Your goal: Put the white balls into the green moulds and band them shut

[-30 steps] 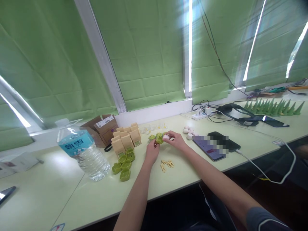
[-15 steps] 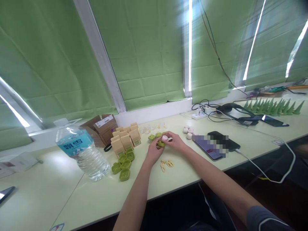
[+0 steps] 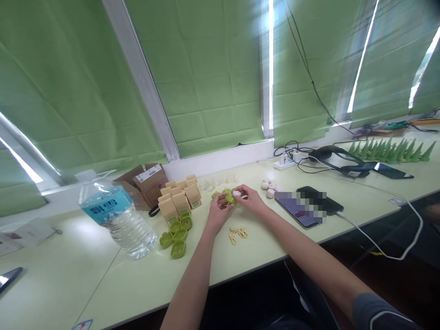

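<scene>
While the left hand (image 3: 218, 213), grip curled closed, holds one green case (image 3: 229, 199), the right hand (image 3: 253, 200) pinches one pinkish piece (image 3: 236, 194); two phones (image 3: 291, 212) lie at three o'clock.

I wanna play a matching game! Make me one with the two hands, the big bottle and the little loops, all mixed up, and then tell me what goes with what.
Column one:
1. Left hand
2. Right hand
3. Big bottle
4. Little loops

Column two:
A. Pale yellow
B. Holding a green piece
C. Clear, with a blue label
D. Holding a pale pink piece

Right pairs: 1-B, 2-D, 3-C, 4-A
</scene>
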{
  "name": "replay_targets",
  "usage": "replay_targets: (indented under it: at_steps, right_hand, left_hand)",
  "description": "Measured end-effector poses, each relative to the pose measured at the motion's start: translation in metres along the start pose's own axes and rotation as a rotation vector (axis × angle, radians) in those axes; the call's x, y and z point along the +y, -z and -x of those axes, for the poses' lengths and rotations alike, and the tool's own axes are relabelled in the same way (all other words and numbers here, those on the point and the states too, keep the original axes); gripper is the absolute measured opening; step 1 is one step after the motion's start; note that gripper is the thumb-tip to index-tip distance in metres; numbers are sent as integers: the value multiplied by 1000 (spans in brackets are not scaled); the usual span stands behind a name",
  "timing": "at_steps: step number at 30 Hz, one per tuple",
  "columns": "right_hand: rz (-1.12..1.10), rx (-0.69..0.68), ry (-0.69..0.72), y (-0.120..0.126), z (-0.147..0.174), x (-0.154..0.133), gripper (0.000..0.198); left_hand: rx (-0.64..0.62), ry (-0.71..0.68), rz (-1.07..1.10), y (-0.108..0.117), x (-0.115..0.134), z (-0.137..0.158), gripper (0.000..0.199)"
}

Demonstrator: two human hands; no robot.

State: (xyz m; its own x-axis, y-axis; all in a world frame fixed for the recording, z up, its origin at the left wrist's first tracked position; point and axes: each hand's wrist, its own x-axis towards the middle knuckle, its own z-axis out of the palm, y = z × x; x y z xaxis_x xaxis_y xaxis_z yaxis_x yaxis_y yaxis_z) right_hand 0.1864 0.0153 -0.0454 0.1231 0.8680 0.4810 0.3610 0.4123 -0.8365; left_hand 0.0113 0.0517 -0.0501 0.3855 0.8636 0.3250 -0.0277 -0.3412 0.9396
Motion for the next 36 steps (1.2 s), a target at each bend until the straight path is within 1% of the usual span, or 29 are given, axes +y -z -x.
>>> replay_targets:
  at_steps: [4,7,11,14,18,24,30,36]
  right_hand:
    - [12,-46,-35,-2,1,0,36]
    - [-30,-41,-41,-4,1,1,41]
    - [-77,-4,-27,-4,1,2,34]
    - [-103,13,-21,-4,0,2,32]
    - [-131,-4,-38,-4,0,2,33]
    - [-141,13,-36,-7,-1,6,37]
    - [-152,-10,-20,-6,-1,7,34]
    - [-107,-39,-9,-4,0,1,30]
  left_hand:
    - [-32,10,0,1,5,1,55]
    - [-3,6,68,2,3,-2,58]
    - [34,27,112,4,-1,-4,56]
    - [27,47,124,4,-2,-4,57]
    - [19,62,116,4,-1,-4,60]
    - [25,69,93,4,-2,-4,61]
    - [25,49,92,5,-7,-5,60]
    - [24,63,56,8,-11,-6,66]
